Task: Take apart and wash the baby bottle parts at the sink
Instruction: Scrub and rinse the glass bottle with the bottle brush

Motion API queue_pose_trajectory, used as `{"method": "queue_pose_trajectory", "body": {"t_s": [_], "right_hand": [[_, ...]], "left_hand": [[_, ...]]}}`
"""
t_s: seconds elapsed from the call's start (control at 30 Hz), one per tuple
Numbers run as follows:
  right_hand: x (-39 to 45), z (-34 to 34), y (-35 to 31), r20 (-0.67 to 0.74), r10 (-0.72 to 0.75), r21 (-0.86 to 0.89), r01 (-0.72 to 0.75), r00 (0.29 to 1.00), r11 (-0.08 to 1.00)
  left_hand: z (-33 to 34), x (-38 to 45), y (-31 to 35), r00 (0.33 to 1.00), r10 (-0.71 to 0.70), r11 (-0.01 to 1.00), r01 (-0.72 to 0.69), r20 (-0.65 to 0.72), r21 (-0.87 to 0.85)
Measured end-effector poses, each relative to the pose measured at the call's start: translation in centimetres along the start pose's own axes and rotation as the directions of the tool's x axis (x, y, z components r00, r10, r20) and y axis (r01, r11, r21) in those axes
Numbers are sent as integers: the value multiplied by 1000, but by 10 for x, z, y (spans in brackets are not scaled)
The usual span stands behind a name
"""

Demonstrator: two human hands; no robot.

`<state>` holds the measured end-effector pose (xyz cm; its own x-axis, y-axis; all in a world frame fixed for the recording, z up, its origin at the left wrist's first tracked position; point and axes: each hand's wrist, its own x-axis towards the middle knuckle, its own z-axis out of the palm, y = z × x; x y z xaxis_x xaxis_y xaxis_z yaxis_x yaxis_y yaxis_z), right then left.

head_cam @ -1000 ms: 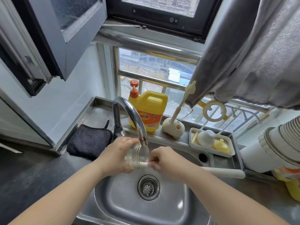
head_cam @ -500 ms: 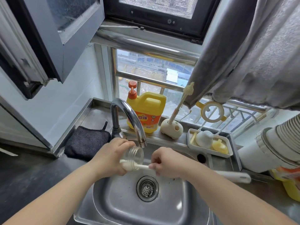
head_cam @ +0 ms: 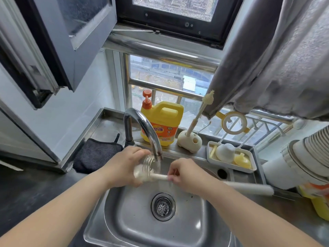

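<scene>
My left hand (head_cam: 122, 166) grips the clear baby bottle (head_cam: 147, 166) on its side, just under the tap's spout (head_cam: 156, 150), over the steel sink (head_cam: 124, 220). My right hand (head_cam: 187, 175) holds the cream bottle brush (head_cam: 158, 177) by its stem, and the brush head is inside the bottle's mouth. The brush's white handle (head_cam: 249, 188) sticks out to the right past my wrist. A white tray (head_cam: 229, 168) behind the sink holds a white cap (head_cam: 225, 152) and a yellow part (head_cam: 243, 160).
A yellow detergent jug (head_cam: 162, 125) and a cream brush stand (head_cam: 189, 141) sit on the ledge behind the tap. A dark cloth (head_cam: 96, 154) lies at the left. A grey curtain (head_cam: 276, 59) hangs at the upper right, a white duct (head_cam: 302, 157) below it.
The brush slid partly out of the bottle and is now back in at the bottle's mouth. Both hands stayed under the spout, with the view shifting slightly.
</scene>
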<state>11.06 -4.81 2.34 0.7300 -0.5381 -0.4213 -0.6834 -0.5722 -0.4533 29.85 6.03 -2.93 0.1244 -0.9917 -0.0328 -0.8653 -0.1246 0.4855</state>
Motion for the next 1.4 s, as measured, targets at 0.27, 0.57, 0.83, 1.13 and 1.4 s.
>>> {"method": "queue_pose_trajectory", "body": {"t_s": [0.27,0.57,0.83,1.13,1.4], "right_hand": [[-9,1,8,135,81,99,-95,988,991],[-7,2,5,-2,43,35,-43,999,998],[-15,18,2,182,57,535,-147,982,832],[-11,34,8,267,83,831,-273,960,485],[-12,17,2,75,107,391,-127,992,912]], "left_hand": [[7,-6,2,998,-22,1000,22,60,-5],[2,-1,10,993,48,990,-33,111,-134],[8,-5,4,953,264,929,-209,-150,305],[43,-9,9,904,327,867,-170,-277,469],[38,1,10,932,42,980,32,-359,198]]}}
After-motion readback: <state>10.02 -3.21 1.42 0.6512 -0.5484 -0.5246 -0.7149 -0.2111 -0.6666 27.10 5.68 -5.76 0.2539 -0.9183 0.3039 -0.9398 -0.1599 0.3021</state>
